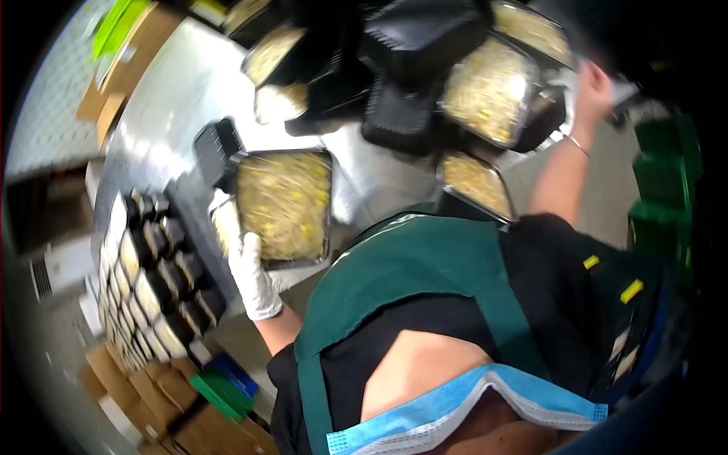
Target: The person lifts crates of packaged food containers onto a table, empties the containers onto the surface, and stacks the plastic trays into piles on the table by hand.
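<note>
My left hand [254, 277], in a white glove, grips the lower left corner of a black tray of bean sprouts [284, 205]. Its thumb lies at the tray's rim and the other fingers run along the left side. The sprouts are pale yellow under shiny clear film. Just above that hand, a black container [218, 148] stands beside the tray. My right hand [595, 91] is bare and stretched far out to the right, near a filled tray [535, 32] at the table's far side. Blur and shadow hide its fingers.
Stacked black trays [402, 83] and more sprout trays [489, 91] crowd the metal table [178, 83]. Many filled packs [144, 280] are stacked at left. Cardboard boxes [155, 394] lie lower left; green crates [663, 182] stand at right.
</note>
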`<state>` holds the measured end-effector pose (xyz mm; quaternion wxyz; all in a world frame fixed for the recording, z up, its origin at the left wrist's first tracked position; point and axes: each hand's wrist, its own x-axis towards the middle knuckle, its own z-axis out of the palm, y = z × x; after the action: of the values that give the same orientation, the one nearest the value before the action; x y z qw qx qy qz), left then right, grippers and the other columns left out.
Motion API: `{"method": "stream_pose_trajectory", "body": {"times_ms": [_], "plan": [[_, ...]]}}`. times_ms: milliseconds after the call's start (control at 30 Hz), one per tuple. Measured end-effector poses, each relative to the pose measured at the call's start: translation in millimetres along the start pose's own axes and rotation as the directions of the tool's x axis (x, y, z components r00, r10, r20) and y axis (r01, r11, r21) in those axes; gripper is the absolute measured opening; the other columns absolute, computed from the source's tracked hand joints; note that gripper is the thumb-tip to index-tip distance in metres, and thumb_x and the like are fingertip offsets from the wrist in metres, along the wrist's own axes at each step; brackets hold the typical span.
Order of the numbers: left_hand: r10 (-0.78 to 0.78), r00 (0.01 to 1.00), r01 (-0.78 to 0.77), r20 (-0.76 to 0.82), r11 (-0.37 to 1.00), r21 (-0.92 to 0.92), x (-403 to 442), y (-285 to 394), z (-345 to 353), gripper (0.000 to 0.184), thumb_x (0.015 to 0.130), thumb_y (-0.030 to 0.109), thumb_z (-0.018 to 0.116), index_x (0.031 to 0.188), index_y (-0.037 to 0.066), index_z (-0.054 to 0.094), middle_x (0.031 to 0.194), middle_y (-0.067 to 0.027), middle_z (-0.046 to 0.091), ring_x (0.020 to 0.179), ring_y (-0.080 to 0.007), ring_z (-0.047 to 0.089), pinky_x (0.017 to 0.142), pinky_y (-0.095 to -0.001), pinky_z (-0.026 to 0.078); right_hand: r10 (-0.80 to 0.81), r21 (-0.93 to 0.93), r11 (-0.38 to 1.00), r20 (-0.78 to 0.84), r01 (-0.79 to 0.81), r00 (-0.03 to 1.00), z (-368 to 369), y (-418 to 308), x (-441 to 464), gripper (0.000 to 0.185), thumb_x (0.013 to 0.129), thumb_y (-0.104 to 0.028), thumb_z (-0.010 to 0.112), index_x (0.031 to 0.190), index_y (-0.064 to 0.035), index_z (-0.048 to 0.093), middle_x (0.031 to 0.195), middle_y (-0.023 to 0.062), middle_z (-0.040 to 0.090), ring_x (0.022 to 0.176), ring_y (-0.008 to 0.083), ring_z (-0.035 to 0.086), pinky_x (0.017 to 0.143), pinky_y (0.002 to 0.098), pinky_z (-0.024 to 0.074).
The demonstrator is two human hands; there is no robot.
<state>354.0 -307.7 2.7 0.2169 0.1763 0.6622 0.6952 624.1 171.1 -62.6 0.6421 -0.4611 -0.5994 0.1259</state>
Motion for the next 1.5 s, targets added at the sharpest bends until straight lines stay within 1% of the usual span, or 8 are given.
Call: {"method": "stream_pose_trajectory", "body": {"times_ms": [67, 200, 333, 500, 900, 1267, 1367, 1500], "plan": [[-0.112, 0.966, 0.035, -0.233, 0.951, -0.308, -7, -5, -32, 0.038, 0.082, 0.024, 0.051, 0.110, -0.002, 0.049, 0.104, -0.0122, 0.054, 0.096, -0.0198, 0.052, 0.083, -0.0349, 0.042, 0.089, 0.027, 0.995, 0.092, -0.092, 0.992, -33, 47, 12, 0.024, 0.076, -0.017, 0.063, 0.091, 0.0014, 0.058, 0.083, 0.0074, 0.060, 0.072, 0.0136, 0.056, 0.065, 0.0237, 0.0453], [-0.185, 0.838, 0.315, -0.513, 0.932, 0.180, -11, -53, -98, 0.032, 0.081, 0.026, 0.055, 0.094, -0.004, 0.054, 0.078, -0.0099, 0.060, 0.066, -0.0159, 0.057, 0.053, -0.0251, 0.046, 0.036, 0.097, 0.992, 0.412, -0.084, 0.910, -77, -27, -99, 0.028, 0.088, -0.022, 0.038, 0.091, 0.0028, 0.052, 0.088, 0.0082, 0.054, 0.079, 0.0148, 0.049, 0.070, 0.0270, 0.0392], [-0.349, 0.891, 0.271, -0.291, 0.922, -0.275, -1, -41, -84, 0.038, 0.083, 0.029, 0.050, 0.097, -0.006, 0.050, 0.074, -0.0138, 0.059, 0.055, -0.0196, 0.058, 0.033, -0.0195, 0.037, -0.025, 0.175, 0.934, 0.901, -0.312, 0.432, -117, -75, -192, 0.062, 0.082, -0.051, 0.038, 0.111, 0.0030, 0.046, 0.118, 0.0159, 0.043, 0.108, 0.0238, 0.041, 0.089, 0.0332, 0.0319], [-0.296, 0.925, 0.202, -0.237, 0.914, -0.353, -7, -52, -87, 0.039, 0.082, 0.030, 0.049, 0.097, -0.007, 0.051, 0.075, -0.0147, 0.060, 0.054, -0.0235, 0.059, 0.035, -0.0247, 0.040, -0.206, 0.218, 0.975, 0.958, -0.038, 0.200, -109, -128, -204, 0.057, 0.074, -0.019, 0.060, 0.124, -0.0027, 0.037, 0.129, 0.0150, 0.035, 0.120, 0.0279, 0.032, 0.100, 0.0364, 0.0205], [-0.441, 0.893, 0.402, -0.083, 0.869, -0.290, -39, -46, -84, 0.037, 0.083, 0.030, 0.051, 0.076, -0.005, 0.057, 0.065, -0.0144, 0.062, 0.045, -0.0143, 0.056, 0.032, -0.0189, 0.033, -0.783, 0.740, 0.585, 0.622, 0.332, -0.006, -18, -219, -257, 0.017, 0.064, 0.001, 0.062, 0.079, -0.0013, 0.055, 0.068, 0.0111, 0.054, 0.059, 0.0260, 0.055, 0.053, 0.0320, 0.0454], [-0.330, 0.944, 0.326, 0.012, 0.925, -0.195, -88, -26, -145, 0.028, 0.081, 0.025, 0.055, 0.074, -0.001, 0.062, 0.063, -0.0074, 0.063, 0.053, -0.0068, 0.055, 0.043, -0.0168, 0.036, -0.147, 0.208, 0.903, 0.972, -0.376, 0.184, 68, -305, -224, 0.032, 0.073, 0.003, 0.052, 0.102, 0.0010, 0.040, 0.064, -0.0031, 0.046, 0.053, 0.0025, 0.039, 0.047, 0.0145, 0.0322], [-0.126, 0.992, 0.124, 0.005, 0.968, -0.217, -78, -4, -142, 0.035, 0.083, 0.029, 0.049, 0.084, -0.004, 0.061, 0.069, -0.0083, 0.064, 0.053, -0.0087, 0.055, 0.044, -0.0162, 0.036, -0.539, 0.586, 0.798, 0.798, -0.138, 0.271, 54, -376, -219, 0.029, 0.069, 0.008, 0.053, 0.096, -0.0012, 0.046, 0.064, -0.0046, 0.043, 0.056, 0.0008, 0.039, 0.050, 0.0129, 0.0312], [-0.240, 0.961, 0.255, 0.140, 0.961, -0.105, -32, 14, -149, 0.035, 0.084, 0.028, 0.047, 0.086, -0.004, 0.061, 0.076, -0.0132, 0.064, 0.061, -0.0107, 0.059, 0.046, -0.0170, 0.039, -0.942, 0.888, 0.223, 0.302, 0.402, -0.146, 44, -446, -280, 0.020, 0.064, -0.001, 0.061, 0.082, -0.0059, 0.053, 0.063, 0.0037, 0.050, 0.058, 0.0138, 0.051, 0.054, 0.0263, 0.0409]]}}
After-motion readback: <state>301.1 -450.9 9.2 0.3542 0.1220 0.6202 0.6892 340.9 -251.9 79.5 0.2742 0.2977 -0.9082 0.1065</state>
